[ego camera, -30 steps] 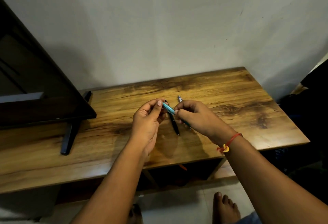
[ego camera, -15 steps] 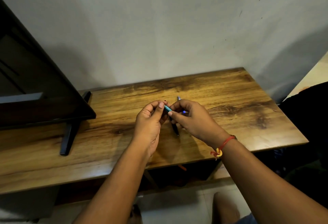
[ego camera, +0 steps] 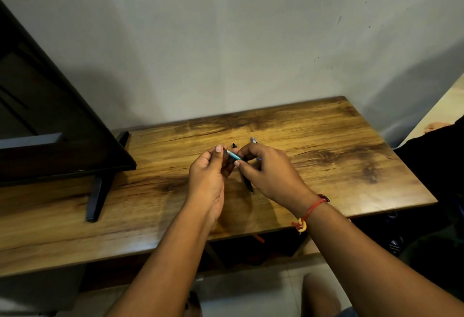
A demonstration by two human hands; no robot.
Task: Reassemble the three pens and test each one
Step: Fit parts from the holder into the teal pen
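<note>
Both my hands meet above the middle of the wooden table point(ego camera: 326, 166), and between them is a teal pen point(ego camera: 234, 155). My left hand point(ego camera: 209, 178) pinches its left end with thumb and fingers. My right hand point(ego camera: 270, 172) pinches the right part of the same pen. Beneath the hands a black pen point(ego camera: 246, 181) lies on the table, mostly hidden by my right hand. A third pen with a silver tip point(ego camera: 253, 139) lies just beyond my right hand, only its far end showing.
A dark TV screen point(ego camera: 50, 128) on a black stand point(ego camera: 99, 196) fills the left of the table. A grey wall rises right behind the table. Dark objects sit at the right edge, and my bare feet show on the floor below.
My hands have drawn closer together along the teal pen, so less of it shows. My right hand slid left along the barrel.
</note>
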